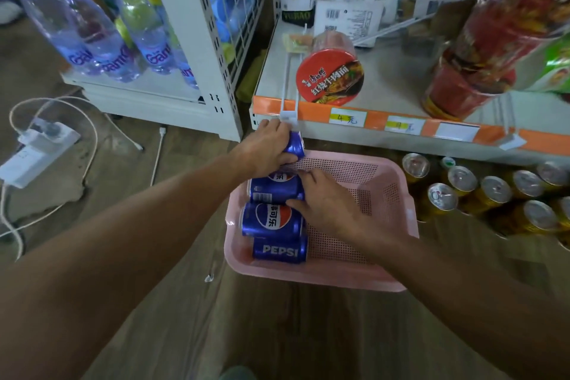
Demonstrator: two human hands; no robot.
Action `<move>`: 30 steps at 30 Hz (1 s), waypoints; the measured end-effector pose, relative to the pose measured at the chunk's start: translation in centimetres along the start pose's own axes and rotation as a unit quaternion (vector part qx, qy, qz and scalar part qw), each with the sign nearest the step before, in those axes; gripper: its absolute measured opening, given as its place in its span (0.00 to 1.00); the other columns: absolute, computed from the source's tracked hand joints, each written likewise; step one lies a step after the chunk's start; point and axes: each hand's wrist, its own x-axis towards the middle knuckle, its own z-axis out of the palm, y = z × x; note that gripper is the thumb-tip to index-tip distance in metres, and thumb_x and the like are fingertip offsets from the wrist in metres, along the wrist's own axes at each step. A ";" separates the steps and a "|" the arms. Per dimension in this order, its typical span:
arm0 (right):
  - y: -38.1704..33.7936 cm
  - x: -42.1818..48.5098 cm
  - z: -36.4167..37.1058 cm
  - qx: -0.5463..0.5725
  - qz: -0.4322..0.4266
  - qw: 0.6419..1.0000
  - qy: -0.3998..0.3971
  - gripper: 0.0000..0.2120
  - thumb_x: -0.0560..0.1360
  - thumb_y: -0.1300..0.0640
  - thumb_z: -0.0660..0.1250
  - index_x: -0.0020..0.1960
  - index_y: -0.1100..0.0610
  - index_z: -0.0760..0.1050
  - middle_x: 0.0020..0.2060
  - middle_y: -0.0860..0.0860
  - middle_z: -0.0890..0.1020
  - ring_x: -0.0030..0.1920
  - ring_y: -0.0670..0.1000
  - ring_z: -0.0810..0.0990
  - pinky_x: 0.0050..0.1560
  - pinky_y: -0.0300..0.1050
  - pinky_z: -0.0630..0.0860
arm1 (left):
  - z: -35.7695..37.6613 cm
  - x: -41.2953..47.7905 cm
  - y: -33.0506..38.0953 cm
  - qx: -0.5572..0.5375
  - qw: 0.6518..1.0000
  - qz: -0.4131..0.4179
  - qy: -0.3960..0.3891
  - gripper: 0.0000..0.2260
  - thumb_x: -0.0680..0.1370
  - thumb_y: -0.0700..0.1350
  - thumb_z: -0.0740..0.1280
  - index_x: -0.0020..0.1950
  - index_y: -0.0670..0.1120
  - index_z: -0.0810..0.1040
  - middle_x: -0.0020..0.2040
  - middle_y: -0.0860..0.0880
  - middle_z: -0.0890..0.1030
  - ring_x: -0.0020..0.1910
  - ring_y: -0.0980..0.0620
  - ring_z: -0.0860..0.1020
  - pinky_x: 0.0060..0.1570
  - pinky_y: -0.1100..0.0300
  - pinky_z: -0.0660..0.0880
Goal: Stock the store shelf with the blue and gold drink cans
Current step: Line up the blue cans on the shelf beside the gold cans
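Your right hand (pixel 324 200) pinches a blue can (pixel 274 190) lying in the pink basket (pixel 308 279); your left hand (pixel 268 145) clamps a second blue can (pixel 294 145) just beyond, probably to shelve two together; gold cans (pixel 493 194) stand right of your fingers.

Blue cans (pixel 271 224), pink perforated basket (pixel 382 194), gold cans (pixel 490 197), orange shelf edge (pixel 311 111).

The left hand (pixel 268 145) grips a blue can (pixel 294 145) at the 11 o'clock corner of the pink basket (pixel 385 194). The right hand (pixel 327 200) pinches a second can (pixel 273 190). 2 more blue cans (pixel 271 222) lie at its 6 o'clock. At the basket's 3 o'clock stand gold cans (pixel 493 194).
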 end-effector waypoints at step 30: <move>7.0 -1.3 -12.6 0.625 0.129 0.762 0.104 0.24 0.70 0.60 0.76 0.63 0.60 0.74 0.54 0.57 0.84 0.50 0.57 0.84 0.48 0.51 0.82 | -2.1 -1.4 8.2 -0.550 0.827 -0.110 0.036 0.17 0.78 0.61 0.68 0.64 0.58 0.72 0.51 0.48 0.86 0.48 0.47 0.86 0.55 0.40 0.81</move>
